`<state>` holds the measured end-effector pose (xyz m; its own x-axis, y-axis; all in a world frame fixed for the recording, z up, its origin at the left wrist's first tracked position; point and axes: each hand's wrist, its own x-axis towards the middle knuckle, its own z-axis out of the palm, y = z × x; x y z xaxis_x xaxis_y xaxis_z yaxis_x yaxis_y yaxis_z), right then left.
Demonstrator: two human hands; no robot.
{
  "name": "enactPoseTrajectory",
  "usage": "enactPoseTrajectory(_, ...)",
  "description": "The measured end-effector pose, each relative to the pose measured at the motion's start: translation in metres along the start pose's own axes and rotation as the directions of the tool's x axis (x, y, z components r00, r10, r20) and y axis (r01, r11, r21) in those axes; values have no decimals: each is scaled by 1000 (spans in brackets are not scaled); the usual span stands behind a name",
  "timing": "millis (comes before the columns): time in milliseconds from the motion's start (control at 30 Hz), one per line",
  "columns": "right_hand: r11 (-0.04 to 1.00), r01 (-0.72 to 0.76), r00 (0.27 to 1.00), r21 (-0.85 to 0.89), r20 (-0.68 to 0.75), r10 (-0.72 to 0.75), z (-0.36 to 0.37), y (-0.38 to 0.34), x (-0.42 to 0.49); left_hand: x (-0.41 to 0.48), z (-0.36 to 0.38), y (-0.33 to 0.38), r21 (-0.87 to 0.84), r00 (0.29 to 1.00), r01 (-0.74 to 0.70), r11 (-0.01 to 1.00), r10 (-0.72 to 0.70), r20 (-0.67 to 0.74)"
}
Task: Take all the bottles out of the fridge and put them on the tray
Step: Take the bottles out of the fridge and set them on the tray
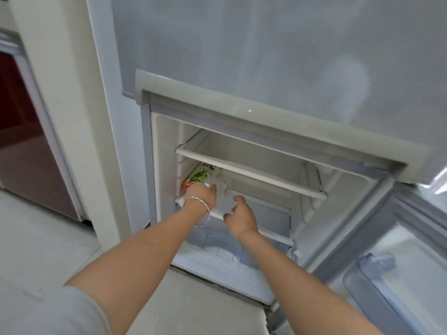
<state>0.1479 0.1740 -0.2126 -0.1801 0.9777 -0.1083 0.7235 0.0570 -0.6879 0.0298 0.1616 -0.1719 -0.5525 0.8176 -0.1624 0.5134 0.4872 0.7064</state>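
Note:
The fridge's lower compartment [358, 189] stands open. On its middle shelf [273, 234] lies a bottle with a green label [202, 175], at the far left. My left hand [202, 197], with bangles on the wrist, is wrapped over the near end of that bottle, its fingertips hidden. Just to the right stands a clear bottle [223, 191], blurred and partly hidden. My right hand [242, 215] hovers in front of the clear bottle with curled, spread fingers and holds nothing. No tray is in view.
An upper shelf [244, 166] hangs close above the bottles. The open fridge door [399, 274] with a clear door bin [370, 286] stands at the lower right. The closed upper door [266, 44] is overhead. A dark red cabinet [26, 141] stands at the left.

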Motion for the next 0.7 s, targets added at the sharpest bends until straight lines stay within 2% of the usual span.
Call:
enactPoseTrajectory(67, 999, 43, 999, 7, 12, -43, -16, -14, -19, -16, -22, 11, 13, 999, -35, 999, 35, -36)
enactPoseTrajectory(167, 996, 88, 995, 1, 49, -88, -41, -33, -46, -46, -53, 31, 128, 987, -147, 981, 154, -49)
enactPoseTrajectory(267, 995, 100, 993, -13, 61, -100, -67, -50, -75, -81, -80, 57, 231, 953, -243, 942, 276, -123)
enactPoseTrajectory(400, 989, 142, 986, 50, 80, -146, -107, -61, -115, -128, -108, 99, 350, 892, -354, 867, 426, -153)
enactPoseTrajectory(567, 966, 201, 977, 165, -110, -184, -158, -71, -161, -201, -134, 155, 509, 740, -430, 746, 614, -275)
enactPoseTrajectory(700, 926, 304, 915, 222, -340, -219, -198, -76, -198, -258, -154, 199, 562, 607, -496, 662, 727, -321)
